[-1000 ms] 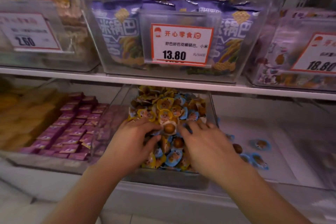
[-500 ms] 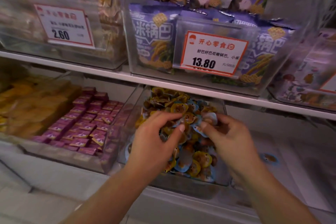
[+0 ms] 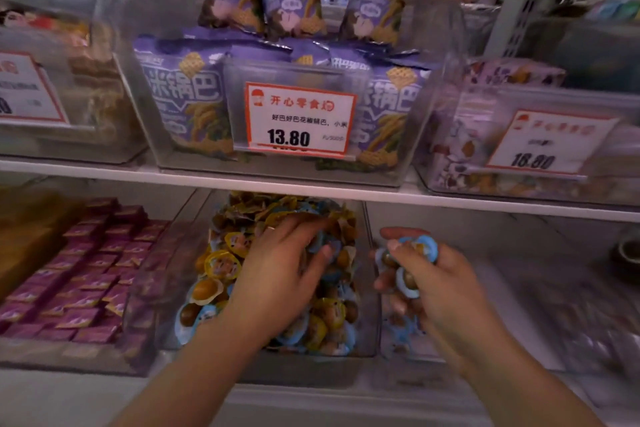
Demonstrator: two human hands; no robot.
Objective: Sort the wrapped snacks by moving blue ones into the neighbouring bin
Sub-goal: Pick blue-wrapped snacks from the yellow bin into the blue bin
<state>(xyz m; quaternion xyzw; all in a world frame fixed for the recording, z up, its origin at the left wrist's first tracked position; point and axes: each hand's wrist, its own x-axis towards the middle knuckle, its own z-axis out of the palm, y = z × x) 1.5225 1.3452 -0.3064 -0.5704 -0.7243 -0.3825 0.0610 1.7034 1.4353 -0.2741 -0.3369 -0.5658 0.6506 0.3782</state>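
Overhead, the price tag [image 3: 300,121] reads 13.80 (orange-bordered).

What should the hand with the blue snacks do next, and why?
Probably carry them a little further right and let go. The right hand grips a few blue-wrapped snacks just past the wall of the mixed bin, over the neighbouring bin, which looks like it holds only blue ones. The left hand is in the mixed pile.

Clear glossy plastic bin [image 3: 367,340], shiny wrappers [image 3: 221,265]
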